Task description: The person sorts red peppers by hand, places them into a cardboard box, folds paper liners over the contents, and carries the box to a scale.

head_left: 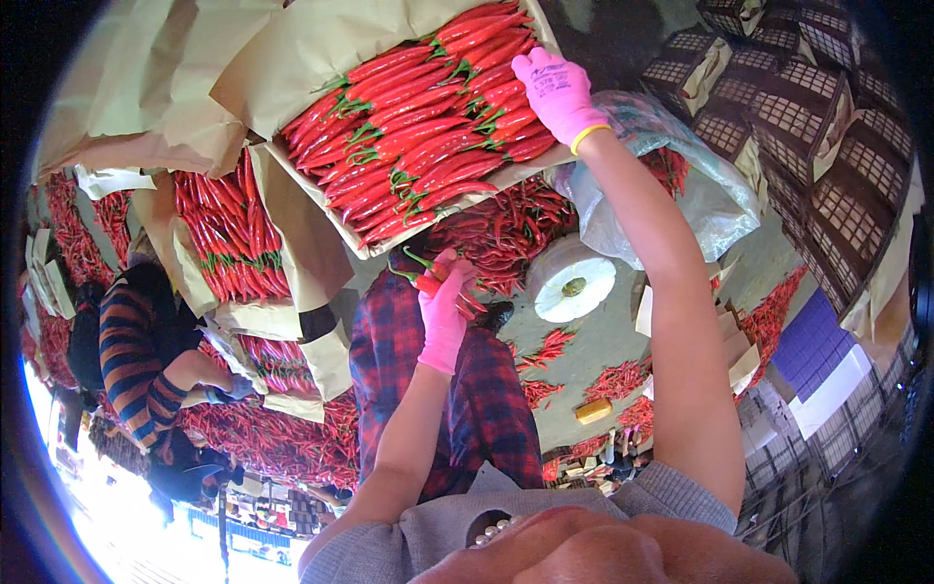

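Pink-gloved left hand (444, 313) closed round a few red chillies (428, 280) just below paper-lined box (292, 58), right hand (556, 92) lying flat and open on packed chilli rows (418, 127), apparently pressing them level; plastic bag (681, 185) beside.

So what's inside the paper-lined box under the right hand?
Rows of red chillies with green stems fill the box. The right hand rests on them; lower layers and the bottom are covered.
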